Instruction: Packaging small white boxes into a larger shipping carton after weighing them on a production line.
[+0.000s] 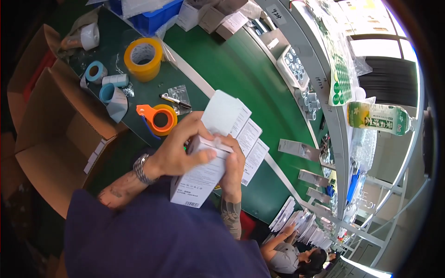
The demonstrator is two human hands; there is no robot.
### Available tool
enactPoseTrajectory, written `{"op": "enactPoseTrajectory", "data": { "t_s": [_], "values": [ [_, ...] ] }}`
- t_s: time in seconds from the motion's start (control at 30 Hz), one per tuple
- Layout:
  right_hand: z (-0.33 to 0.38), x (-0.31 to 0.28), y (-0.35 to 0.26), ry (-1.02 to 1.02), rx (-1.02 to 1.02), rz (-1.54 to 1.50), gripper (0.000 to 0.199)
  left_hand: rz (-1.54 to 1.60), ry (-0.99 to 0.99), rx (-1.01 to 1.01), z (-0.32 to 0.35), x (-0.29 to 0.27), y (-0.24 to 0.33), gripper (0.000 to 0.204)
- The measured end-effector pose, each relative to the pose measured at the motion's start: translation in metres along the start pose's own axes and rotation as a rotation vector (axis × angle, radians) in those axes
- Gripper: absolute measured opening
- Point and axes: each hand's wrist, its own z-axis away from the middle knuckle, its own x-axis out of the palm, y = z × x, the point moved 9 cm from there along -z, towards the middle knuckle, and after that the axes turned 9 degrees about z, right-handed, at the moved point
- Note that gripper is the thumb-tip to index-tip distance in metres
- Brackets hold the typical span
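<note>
A white printed carton (197,180) stands tilted close to my body, held between both hands. My right hand (232,164) is wrapped round its right side, the thumb near the upper end. My left hand (183,143) grips the upper left of the carton, with its fingers at the top flap and the thumb across the printed face, blurred by motion. A small clear piece, perhaps tape or film, shows between the fingertips at the top edge. Just beyond my hands, several more white cartons (254,147) lie in an overlapping row on the green table.
An orange tape dispenser (157,119), a marker (174,100) and a yellow tape roll (143,59) lie left of my hands, near blue label rolls (112,95). An open cardboard box (55,134) stands at the left. A co-worker (289,255) handles papers at the lower right.
</note>
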Motion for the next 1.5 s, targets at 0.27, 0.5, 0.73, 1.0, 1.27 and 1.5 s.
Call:
{"op": "enactPoseTrajectory", "data": {
  "t_s": [0.27,0.5,0.73,1.0,1.27,1.5],
  "values": [
    [-0.008,-0.006,-0.013,0.275,-0.086,-0.229,0.028,0.330,0.117,-0.224,-0.012,0.010,-0.010,0.020],
    [-0.005,-0.005,-0.004,0.300,0.057,-0.174,0.031,0.114,0.098,-0.380,-0.010,0.015,-0.012,0.017],
    [0.003,-0.001,-0.002,0.080,-0.017,-0.177,0.040,0.244,-0.032,-0.258,-0.003,0.010,-0.026,0.019],
    [0.035,-0.127,-0.014,0.609,0.106,0.031,0.057,-0.621,-0.071,0.237,-0.169,-0.060,-0.034,0.042],
    [0.035,-0.193,0.002,0.736,0.269,0.505,0.054,-1.315,0.265,-0.118,-0.266,-0.201,-0.162,0.025],
    [0.040,-0.142,-0.067,0.646,0.083,0.749,0.064,-1.209,0.125,0.060,-0.210,-0.136,-0.028,0.017]
  ]
}}
